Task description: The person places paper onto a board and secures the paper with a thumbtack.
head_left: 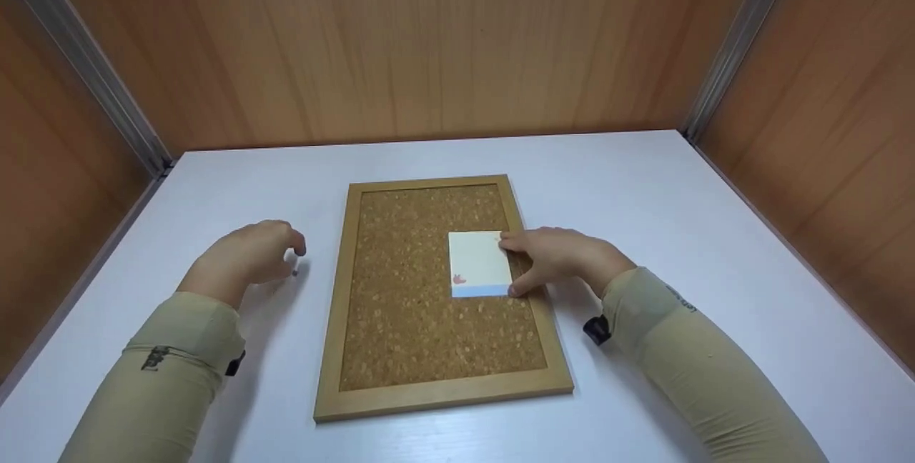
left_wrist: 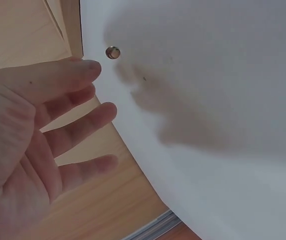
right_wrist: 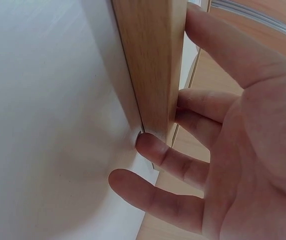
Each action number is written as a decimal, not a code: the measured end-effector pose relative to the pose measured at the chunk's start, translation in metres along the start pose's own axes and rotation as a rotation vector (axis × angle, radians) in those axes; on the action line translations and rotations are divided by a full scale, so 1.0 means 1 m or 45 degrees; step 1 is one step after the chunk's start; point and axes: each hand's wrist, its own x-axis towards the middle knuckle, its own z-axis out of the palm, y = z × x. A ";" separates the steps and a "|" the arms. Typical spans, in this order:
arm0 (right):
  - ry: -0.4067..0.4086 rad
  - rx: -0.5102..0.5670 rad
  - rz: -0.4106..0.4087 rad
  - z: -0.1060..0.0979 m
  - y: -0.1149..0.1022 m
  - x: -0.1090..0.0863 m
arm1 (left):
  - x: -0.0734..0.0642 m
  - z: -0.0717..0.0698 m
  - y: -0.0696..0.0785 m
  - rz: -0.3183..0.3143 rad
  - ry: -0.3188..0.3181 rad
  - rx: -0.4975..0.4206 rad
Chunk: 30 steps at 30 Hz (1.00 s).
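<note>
A cork board (head_left: pixel 422 306) in a light wooden frame (head_left: pixel 443 395) lies flat on the white table (head_left: pixel 679 220). A white card (head_left: pixel 477 263) with a blue bottom strip and a small red mark rests on the cork, right of centre. My right hand (head_left: pixel 532 259) reaches over the frame's right rail (right_wrist: pixel 150 60), with fingertips touching the card's right edge. Over the table left of the board my left hand (head_left: pixel 275 249) hovers with relaxed fingers (left_wrist: pixel 78 127) and holds nothing. A small metal pin (left_wrist: pixel 113 52) lies on the table just past its fingertips.
Brown wood-grain walls (head_left: pixel 429 41) close in the table at the back and on both sides, with metal strips (head_left: pixel 736 41) in the corners. The table's left edge (left_wrist: pixel 133 150) runs under my left hand.
</note>
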 end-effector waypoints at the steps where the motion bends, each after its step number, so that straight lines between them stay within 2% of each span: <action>1: 0.001 -0.001 0.002 0.000 0.000 0.000 | 0.000 0.001 0.000 -0.001 -0.015 0.005; 4: 0.002 0.006 0.016 0.001 0.000 0.000 | 0.002 0.006 0.000 0.008 -0.038 0.039; 8: 0.001 0.023 0.022 0.000 0.000 0.000 | 0.002 0.011 -0.001 0.038 0.001 0.077; 16: 0.000 0.020 0.007 0.001 -0.001 0.000 | 0.002 0.011 0.000 0.034 0.001 0.105; 23: 0.000 0.010 -0.015 0.001 0.001 0.001 | 0.001 0.012 -0.002 0.056 0.062 0.098; 30: 0.003 0.028 -0.004 0.001 0.000 0.000 | 0.000 0.013 -0.002 0.085 0.084 0.106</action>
